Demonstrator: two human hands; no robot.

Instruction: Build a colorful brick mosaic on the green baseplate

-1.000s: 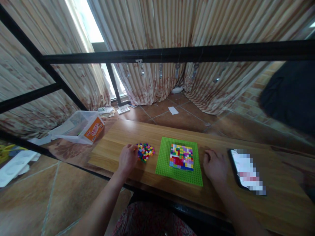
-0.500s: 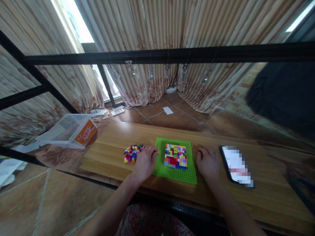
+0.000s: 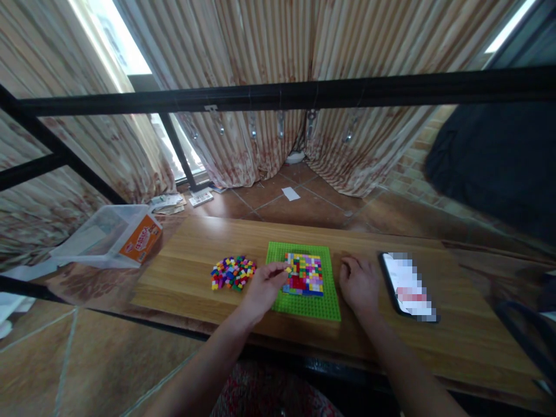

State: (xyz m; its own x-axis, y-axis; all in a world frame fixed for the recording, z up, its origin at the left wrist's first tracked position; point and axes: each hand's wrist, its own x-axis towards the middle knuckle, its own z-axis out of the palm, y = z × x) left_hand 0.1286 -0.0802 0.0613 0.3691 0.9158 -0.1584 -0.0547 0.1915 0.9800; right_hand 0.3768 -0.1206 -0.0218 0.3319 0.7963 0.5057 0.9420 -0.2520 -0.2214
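My left hand point(image 3: 264, 289) pinches a small yellow building brick point(image 3: 288, 270) over the left side of the bright green baseplate point(image 3: 304, 307). Beneath its fingertips lies a patch of many-coloured bricks point(image 3: 309, 272) fixed to the plate, with part of the left edge covered by my fingers. To the left of that hand is a pile of loose small bricks point(image 3: 233, 273) in mixed colours. Resting on the wood just right of the plate, my right hand point(image 3: 359, 284) has its fingers curled in, and whatever they may hold is hidden.
A phone point(image 3: 408, 286) with a lit, blurred screen lies on the wooden table point(image 3: 182, 255) to the right. Beyond the left end stands a clear plastic box point(image 3: 113, 237) with an orange label. A black metal bar point(image 3: 269, 99) crosses in front of the curtains.
My left hand has moved right, from the plate's left edge to over the brick patch, carrying the yellow brick. The right hand stays beside the plate. The view has shifted slightly.
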